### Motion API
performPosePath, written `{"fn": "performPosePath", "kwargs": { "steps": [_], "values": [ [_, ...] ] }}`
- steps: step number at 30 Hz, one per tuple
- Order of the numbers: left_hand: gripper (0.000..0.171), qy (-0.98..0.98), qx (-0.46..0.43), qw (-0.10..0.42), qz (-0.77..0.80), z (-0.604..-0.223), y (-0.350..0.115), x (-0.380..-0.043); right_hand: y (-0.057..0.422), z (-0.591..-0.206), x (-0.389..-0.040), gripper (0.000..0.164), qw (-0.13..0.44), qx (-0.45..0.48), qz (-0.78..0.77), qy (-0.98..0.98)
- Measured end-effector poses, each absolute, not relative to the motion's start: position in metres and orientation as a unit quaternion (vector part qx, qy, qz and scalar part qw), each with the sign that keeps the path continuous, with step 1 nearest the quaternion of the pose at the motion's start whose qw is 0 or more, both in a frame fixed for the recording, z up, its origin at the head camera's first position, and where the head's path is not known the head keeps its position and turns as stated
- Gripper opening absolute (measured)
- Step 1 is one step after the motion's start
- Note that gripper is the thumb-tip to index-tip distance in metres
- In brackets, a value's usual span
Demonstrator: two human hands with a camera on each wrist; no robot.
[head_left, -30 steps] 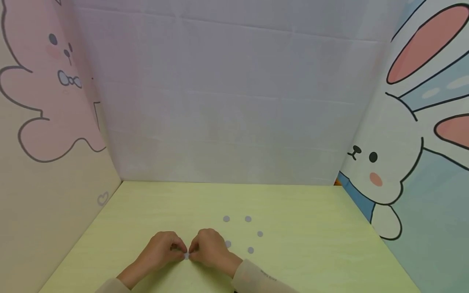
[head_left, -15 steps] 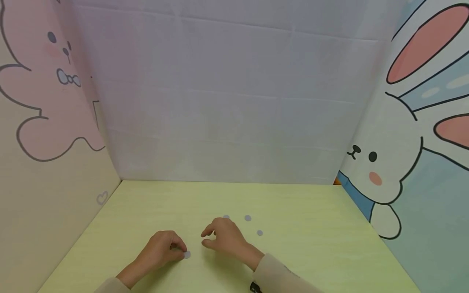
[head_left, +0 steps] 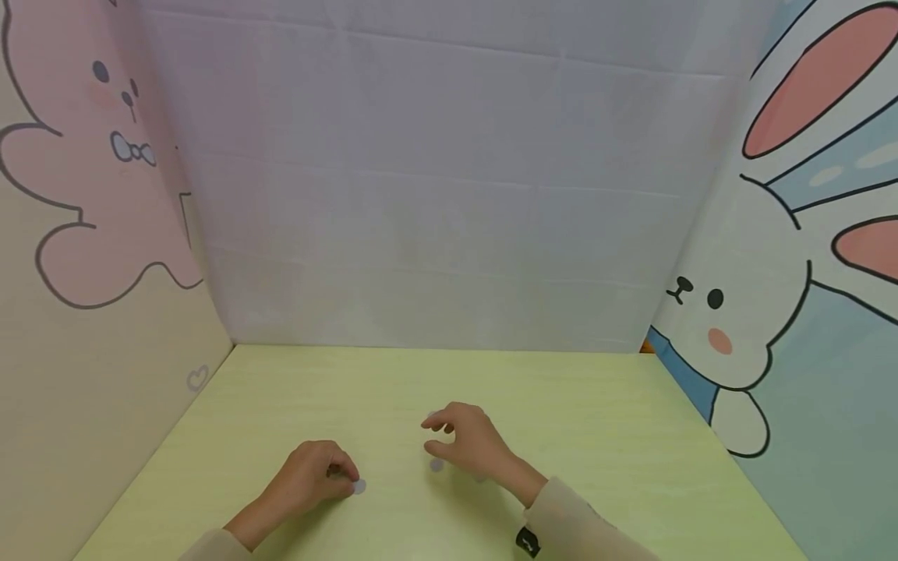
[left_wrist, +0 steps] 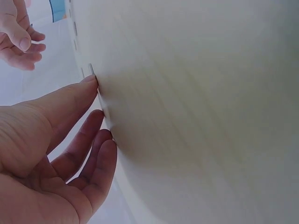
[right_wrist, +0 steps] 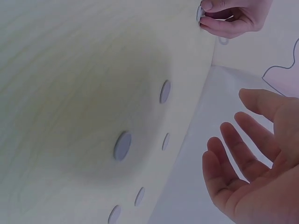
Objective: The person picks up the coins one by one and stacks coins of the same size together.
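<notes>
My left hand point(head_left: 309, 479) rests low on the pale yellow table, thumb and fingertips pinching a small flat grey disc point(head_left: 360, 486). In the left wrist view this disc point(left_wrist: 91, 69) shows edge-on at the fingertips; in the right wrist view, the same disc point(right_wrist: 199, 14) sticks out from the left hand's grip. My right hand point(head_left: 470, 440) hovers above the table with parted, slightly bent fingers and nothing between them. Beneath it lies another grey disc point(head_left: 436, 465). The right wrist view shows several loose discs point(right_wrist: 122, 146) lying flat, some of them hidden by the hand in the head view.
A white sheet point(head_left: 435, 195) hangs behind the table point(head_left: 316, 389). Side panels with a pink cartoon animal point(head_left: 105, 195) on the left and a white rabbit point(head_left: 744, 312) on the right border it. A black item point(head_left: 528, 541) shows by the right sleeve.
My right hand has let go of the disc at the left hand, opened, and moved right and away over the loose discs. The left hand keeps its place and its pinch.
</notes>
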State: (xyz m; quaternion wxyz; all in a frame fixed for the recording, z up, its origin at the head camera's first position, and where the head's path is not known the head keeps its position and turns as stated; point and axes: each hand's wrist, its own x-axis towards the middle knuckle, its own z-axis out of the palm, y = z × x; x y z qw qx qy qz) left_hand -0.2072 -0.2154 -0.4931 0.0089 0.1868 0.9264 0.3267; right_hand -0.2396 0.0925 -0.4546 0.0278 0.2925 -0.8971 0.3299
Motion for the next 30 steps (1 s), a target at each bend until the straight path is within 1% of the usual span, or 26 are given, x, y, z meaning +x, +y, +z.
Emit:
{"fn": "performPosePath", "kwargs": {
  "steps": [2, 7, 10, 16, 23, 30],
  "values": [
    [0.016, 0.927, 0.187, 0.007, 0.325, -0.494, -0.215, -0.207, 0.098, -0.457, -0.241, 0.024, 0.026, 0.296, 0.352, -0.888],
    [0.017, 0.928, 0.189, 0.002, 0.32, -0.495, -0.214, -0.209, 0.11, -0.461, -0.243, 0.032, -0.005, 0.287, 0.42, -0.861],
    [0.017, 0.93, 0.186, 0.002, 0.318, -0.494, -0.214, -0.208, 0.115, -0.463, -0.243, 0.035, -0.014, 0.28, 0.434, -0.856],
    [0.016, 0.93, 0.183, 0.001, 0.319, -0.493, -0.213, -0.207, 0.123, -0.47, -0.242, 0.034, -0.028, 0.267, 0.445, -0.854],
    [0.018, 0.933, 0.178, 0.001, 0.314, -0.494, -0.213, -0.207, 0.125, -0.48, -0.24, 0.038, -0.061, 0.264, 0.44, -0.856],
    [0.016, 0.929, 0.186, 0.003, 0.32, -0.492, -0.213, -0.206, 0.121, -0.489, -0.24, 0.036, -0.055, 0.277, 0.405, -0.869]
  ]
}}
